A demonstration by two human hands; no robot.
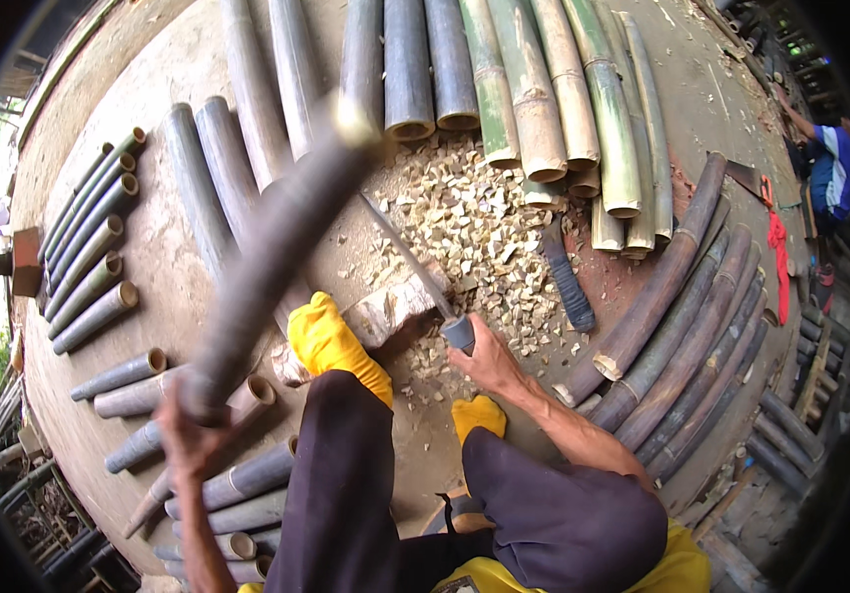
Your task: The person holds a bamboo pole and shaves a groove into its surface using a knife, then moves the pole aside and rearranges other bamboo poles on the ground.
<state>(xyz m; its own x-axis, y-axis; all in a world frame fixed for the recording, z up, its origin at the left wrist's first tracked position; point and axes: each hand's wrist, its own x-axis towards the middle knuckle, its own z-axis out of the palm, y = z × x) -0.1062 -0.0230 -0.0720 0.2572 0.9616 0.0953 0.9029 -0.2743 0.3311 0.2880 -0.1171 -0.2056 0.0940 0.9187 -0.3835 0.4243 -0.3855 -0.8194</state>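
Note:
My left hand (188,430) grips the lower end of a dark bamboo piece (282,262), which is raised at a slant and blurred by motion. In my right hand (494,361) is a long knife (407,255) by its grey handle; the narrow blade points away and to the left. Beneath the blade a pale, rough wood block (395,306) lies on the floor, partly hidden by my yellow-covered foot (338,341). Small bamboo chips (489,227) are heaped beyond the block. A dark tool with a wrapped handle (570,287) rests at the heap's right side.
Long bamboo poles (533,109) lie at the far side, with more dark poles (677,346) on the right. Short bamboo pieces (99,287) are lined up on the left. A red cloth strip (778,262) hangs at far right, near another person (833,173).

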